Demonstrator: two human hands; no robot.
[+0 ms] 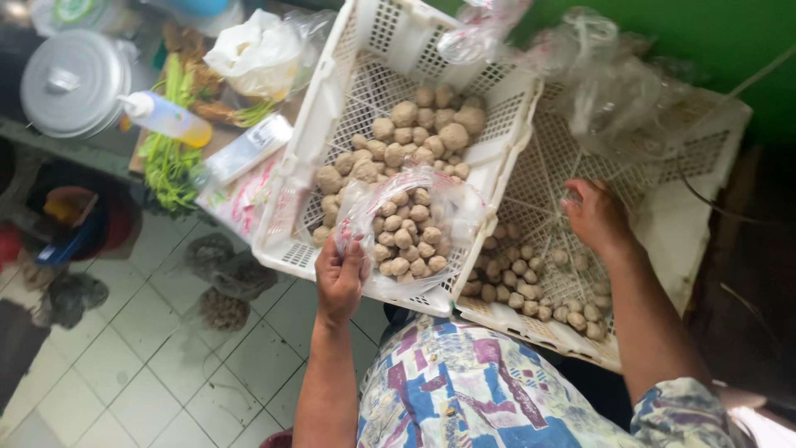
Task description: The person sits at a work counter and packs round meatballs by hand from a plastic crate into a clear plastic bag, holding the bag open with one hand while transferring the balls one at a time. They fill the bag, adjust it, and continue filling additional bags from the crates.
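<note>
Clear plastic makes up the bag [410, 228] of brownish balls, pinched at its edge by the left hand [340, 278] and hanging over the near rim of the left crate [286, 220]. The right hand [595, 217] is well apart from it, fingers loosely curled and grasping nothing, resting on the floor of the right crate [663, 224] just above a pile of small balls [531, 282]. Two white crates show, and one filled bag. Larger loose balls [410, 137] lie in the left crate behind the bag, too many to count.

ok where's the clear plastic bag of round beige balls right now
In the head view, the clear plastic bag of beige balls hangs from the left hand, over the near edge of the left white slatted basket.
</note>
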